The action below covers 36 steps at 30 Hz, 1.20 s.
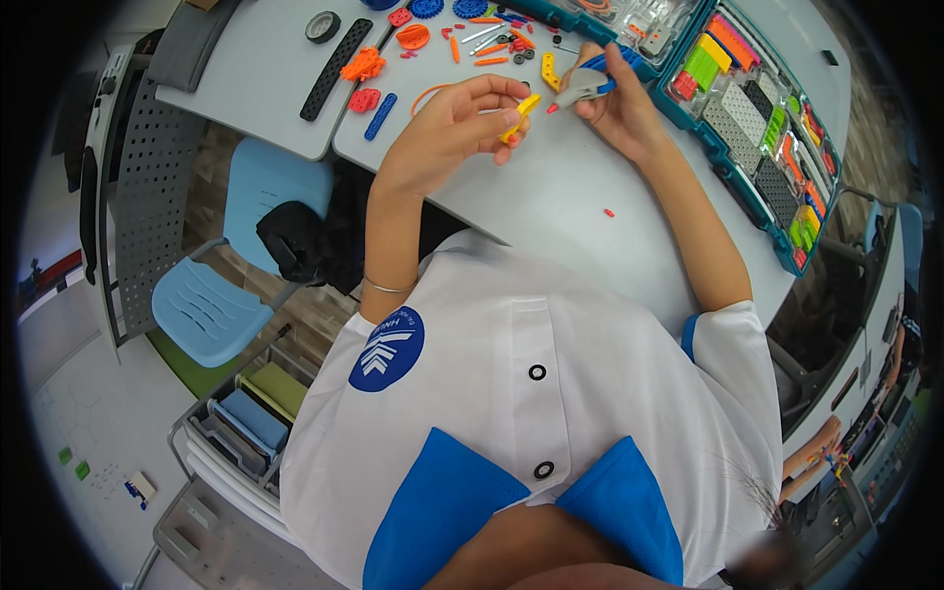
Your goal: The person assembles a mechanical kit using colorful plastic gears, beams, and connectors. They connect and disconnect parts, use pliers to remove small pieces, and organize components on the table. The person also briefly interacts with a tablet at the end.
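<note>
My left hand (441, 136) is raised over the white table, with a small yellow plastic building piece (520, 118) pinched between thumb and fingers. Red bits show at the lower end of that piece. In my right hand (629, 110) is a grey and blue plier-like tool (586, 87), its nose turned toward the yellow piece. A red pin (553, 108) sits at the tool's tip, a short way apart from the yellow piece. Behind the tool, another yellow perforated piece (549, 71) lies on the table.
A teal case (757, 211) full of colourful parts lies open at the right. Orange pieces (492, 61), blue gears (426, 8) and a long black perforated beam (336, 69) are spread across the far side. One red pin (609, 212) lies nearer. A blue chair (211, 310) stands left.
</note>
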Motion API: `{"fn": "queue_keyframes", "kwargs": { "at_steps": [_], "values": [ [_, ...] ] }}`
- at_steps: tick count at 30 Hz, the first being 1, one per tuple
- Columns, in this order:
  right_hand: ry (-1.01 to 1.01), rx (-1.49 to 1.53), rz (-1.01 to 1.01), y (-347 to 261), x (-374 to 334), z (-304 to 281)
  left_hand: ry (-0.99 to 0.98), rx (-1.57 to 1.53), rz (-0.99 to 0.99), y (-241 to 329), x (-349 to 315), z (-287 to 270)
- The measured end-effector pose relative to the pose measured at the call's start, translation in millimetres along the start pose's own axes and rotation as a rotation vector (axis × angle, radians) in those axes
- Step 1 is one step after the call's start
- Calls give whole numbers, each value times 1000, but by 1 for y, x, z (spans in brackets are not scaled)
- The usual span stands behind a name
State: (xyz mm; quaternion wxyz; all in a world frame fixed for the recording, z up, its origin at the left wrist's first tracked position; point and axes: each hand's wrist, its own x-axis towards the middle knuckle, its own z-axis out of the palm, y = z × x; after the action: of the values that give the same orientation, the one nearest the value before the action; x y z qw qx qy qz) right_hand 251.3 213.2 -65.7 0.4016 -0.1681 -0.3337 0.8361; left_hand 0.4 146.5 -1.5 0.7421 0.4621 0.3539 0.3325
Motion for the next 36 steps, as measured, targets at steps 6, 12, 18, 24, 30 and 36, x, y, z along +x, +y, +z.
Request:
{"fn": "queue_keyframes", "kwargs": {
  "at_steps": [6,12,18,24,30,36],
  "values": [
    [211,-322,-155,3,1,10,290,-24,140,-10,-2,7],
    [215,-564,-233,7,-2,26,216,-309,67,-22,12,7],
    [220,-531,-200,11,-4,29,311,-114,104,-30,17,11],
    [335,-592,-344,12,-3,30,663,389,238,-42,24,4],
    [359,-771,-380,12,-2,34,739,482,322,-44,25,8],
    [163,-719,-489,18,1,30,542,-133,287,-31,18,4]
  ]
}}
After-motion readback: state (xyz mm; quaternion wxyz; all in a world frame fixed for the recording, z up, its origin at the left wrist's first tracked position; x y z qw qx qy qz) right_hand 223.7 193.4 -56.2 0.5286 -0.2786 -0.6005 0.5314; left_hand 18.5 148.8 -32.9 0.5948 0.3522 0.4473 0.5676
